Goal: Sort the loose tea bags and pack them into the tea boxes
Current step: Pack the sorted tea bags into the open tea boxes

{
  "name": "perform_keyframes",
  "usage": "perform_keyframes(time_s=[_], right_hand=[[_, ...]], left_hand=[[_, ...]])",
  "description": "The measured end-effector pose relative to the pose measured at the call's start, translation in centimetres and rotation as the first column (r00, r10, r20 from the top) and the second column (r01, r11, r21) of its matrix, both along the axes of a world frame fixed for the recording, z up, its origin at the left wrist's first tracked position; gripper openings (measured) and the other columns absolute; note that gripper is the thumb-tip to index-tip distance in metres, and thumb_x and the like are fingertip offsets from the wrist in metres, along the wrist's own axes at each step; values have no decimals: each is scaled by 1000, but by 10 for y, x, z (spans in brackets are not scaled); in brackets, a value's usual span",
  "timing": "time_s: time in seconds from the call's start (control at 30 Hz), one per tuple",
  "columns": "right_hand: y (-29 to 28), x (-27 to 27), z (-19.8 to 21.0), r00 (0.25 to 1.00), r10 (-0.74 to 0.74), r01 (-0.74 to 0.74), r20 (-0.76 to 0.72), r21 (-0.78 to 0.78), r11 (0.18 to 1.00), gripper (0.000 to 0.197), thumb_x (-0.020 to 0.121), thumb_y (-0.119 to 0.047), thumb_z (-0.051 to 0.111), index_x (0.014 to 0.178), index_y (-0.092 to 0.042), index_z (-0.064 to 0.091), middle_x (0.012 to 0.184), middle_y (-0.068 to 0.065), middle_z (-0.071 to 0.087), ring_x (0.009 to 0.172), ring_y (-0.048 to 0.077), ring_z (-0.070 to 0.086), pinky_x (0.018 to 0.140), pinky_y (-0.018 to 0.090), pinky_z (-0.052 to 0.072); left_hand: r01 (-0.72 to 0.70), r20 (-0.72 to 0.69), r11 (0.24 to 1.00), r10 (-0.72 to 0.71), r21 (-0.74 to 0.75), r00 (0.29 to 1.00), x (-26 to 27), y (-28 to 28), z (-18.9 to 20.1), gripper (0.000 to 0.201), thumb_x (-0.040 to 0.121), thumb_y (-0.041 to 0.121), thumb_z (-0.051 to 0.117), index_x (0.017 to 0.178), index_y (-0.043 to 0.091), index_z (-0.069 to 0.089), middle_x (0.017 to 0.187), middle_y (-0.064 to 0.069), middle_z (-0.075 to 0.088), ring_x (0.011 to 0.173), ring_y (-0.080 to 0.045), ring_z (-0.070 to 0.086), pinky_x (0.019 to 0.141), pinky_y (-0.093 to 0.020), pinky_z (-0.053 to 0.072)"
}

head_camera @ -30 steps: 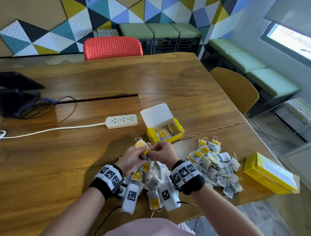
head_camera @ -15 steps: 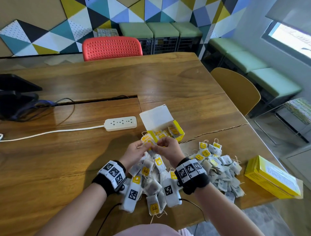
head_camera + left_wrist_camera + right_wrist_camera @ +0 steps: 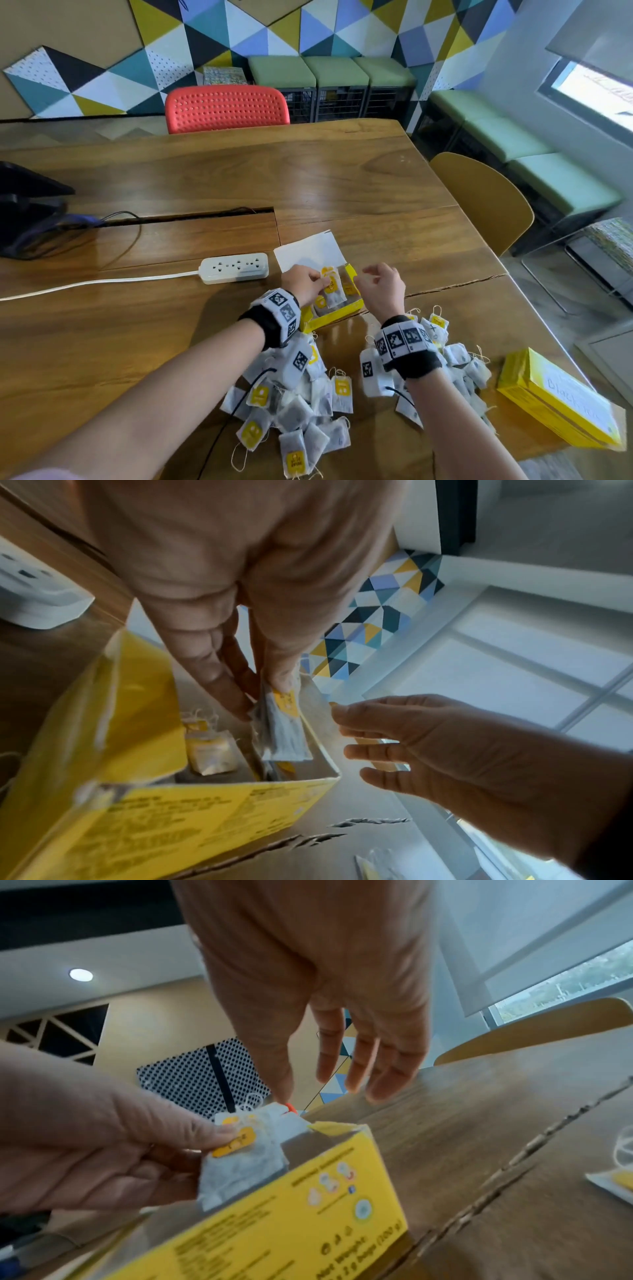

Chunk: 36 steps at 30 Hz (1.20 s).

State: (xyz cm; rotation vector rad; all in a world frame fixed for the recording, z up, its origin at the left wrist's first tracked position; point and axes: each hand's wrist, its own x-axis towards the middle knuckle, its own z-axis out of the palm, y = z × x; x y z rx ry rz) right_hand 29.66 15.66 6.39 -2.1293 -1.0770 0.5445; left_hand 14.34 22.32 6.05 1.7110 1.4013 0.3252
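Wooden table [image 3: 342,178], geometric wall panels [image 3: 308,31]

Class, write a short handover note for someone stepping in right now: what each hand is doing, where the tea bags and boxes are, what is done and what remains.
Left hand: pinches a small stack of tea bags, lowering it into the open tea box.
Right hand: open, holds nothing, beside the box.
Open box: a few bags already inside.
Second yellow box: closed, at the table's right edge.
Loose tea bags: heaped on the table near the person, under both wrists.
Done: some bags packed.
Left: release this stack, then sort and pack the heap.
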Motion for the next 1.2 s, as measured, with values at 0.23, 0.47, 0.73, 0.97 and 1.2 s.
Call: perform_keyframes(time_s=[0.23,0.47,0.73,0.97,1.2], right_hand=[[17,12,-16,977,201,-183,67,-208,961,40,80,-30,73,111,-9,58,113,10,58,108,25,54,89,28,40],[20,11,-24,978,203,-190,43,-208,959,32,80,-21,70,108,-10,60,112,9,61,107,25,55,85,24,38],[21,16,-26,977,210,-201,20,-220,955,28,79,-14,71,106,-12,64,111,7,64,104,23,59,83,22,40],[14,11,-24,979,201,-192,24,-211,959,32,74,-18,79,102,-14,64,107,5,64,101,20,57,80,23,40],[15,3,-12,971,200,-157,129,-286,945,42,76,-12,76,111,-11,52,117,8,51,103,27,54,81,33,44]], left_hand=[[-76,-265,995,56,-62,963,34,17,-10,31,92,30,64,64,15,62,59,3,55,76,-17,62,73,-25,50],[-94,-285,995,97,22,954,42,16,-19,23,87,25,71,77,3,71,86,-13,73,77,-24,68,69,-29,55],[41,-299,968,36,247,954,28,12,-19,16,81,22,76,79,9,67,78,-9,63,73,-30,67,61,-31,53],[274,-373,941,-186,200,909,30,2,-29,21,82,12,71,103,13,73,103,-13,67,92,-30,66,84,-40,55],[375,-447,893,-237,248,862,32,2,-30,13,85,10,66,93,13,76,98,-11,69,96,-29,64,82,-36,54]])
